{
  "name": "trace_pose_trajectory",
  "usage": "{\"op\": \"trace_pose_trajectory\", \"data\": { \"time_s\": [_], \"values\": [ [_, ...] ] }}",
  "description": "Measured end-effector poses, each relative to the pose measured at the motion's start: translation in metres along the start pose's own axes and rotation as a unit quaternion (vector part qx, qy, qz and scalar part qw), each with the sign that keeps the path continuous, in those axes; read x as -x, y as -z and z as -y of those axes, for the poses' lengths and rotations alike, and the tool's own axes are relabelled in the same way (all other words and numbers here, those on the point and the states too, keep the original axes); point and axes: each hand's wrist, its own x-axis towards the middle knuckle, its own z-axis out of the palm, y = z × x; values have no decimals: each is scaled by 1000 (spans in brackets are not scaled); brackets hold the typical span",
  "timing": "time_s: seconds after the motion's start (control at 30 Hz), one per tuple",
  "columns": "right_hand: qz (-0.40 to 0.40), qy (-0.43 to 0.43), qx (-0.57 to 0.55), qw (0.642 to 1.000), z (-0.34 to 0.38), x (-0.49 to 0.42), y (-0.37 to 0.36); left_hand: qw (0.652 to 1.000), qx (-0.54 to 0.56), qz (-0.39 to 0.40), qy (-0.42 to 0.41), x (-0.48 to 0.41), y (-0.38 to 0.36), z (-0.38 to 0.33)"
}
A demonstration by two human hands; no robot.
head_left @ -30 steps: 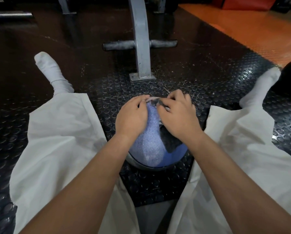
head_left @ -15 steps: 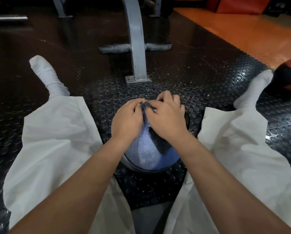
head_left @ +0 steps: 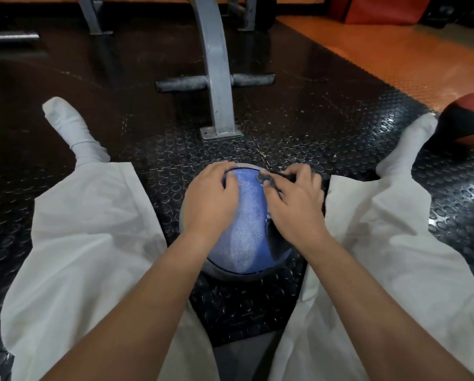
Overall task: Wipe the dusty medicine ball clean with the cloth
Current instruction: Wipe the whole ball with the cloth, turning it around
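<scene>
I am viewing the medicine ball [head_left: 246, 224] in the lower centre of the frame, where it is sitting on the black studded mat [head_left: 326, 127] between the person's spread legs. Its upward-facing panel is showing blue with a woven grain. A pale, chalky film is lying thickest down the middle, and a grey band is running round its lower edge.

The left hand [head_left: 209, 199] is lying on the ball's upper left side. Its fingers are bending over the curve and its fingertips are reaching the top rim. I am not seeing anything held in it. The right hand [head_left: 294, 200] is resting on the ball's upper right side, thumb and forefinger pinching a small fold of dark grey cloth [head_left: 266, 179] against the top of the blue panel. A dark wedge is showing below the right palm; I am unable to tell whether it is more cloth or a black panel of the ball.

The two hands are covering both upper flanks of the ball. White trouser legs [head_left: 93, 229] are flanking it left and right, ending in white socks [head_left: 73, 133]. A grey metal post [head_left: 216, 78] is standing just beyond the ball at upper centre, with a crossbar [head_left: 191, 84] passing through it. A red-and-black ball [head_left: 469, 119] is lying at the right edge beside the right foot, near the orange floor [head_left: 395, 59].
</scene>
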Motion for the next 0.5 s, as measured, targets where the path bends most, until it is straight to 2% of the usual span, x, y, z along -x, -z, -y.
{"op": "trace_pose_trajectory", "data": {
  "time_s": [0.17,0.23,0.33,0.37,0.43,0.5],
  "values": [
    [94,17,-20,995,21,-36,-11,998,-32,-14,-53,8,-4,-1],
    [62,38,-47,996,18,-31,-15,999,-11,-15,-43,6,-3,-3],
    [-73,28,-148,986,9,4,-21,1000,-8,7,-4,-4,-5,-6],
    [-110,34,-151,982,5,18,-23,1000,-21,21,4,-8,-6,-8],
    [-136,53,-125,981,-2,40,-29,998,-41,43,8,-16,-8,-12],
    [-128,67,-111,983,-5,40,-29,997,-53,49,2,-19,-9,-12]
  ]
}}
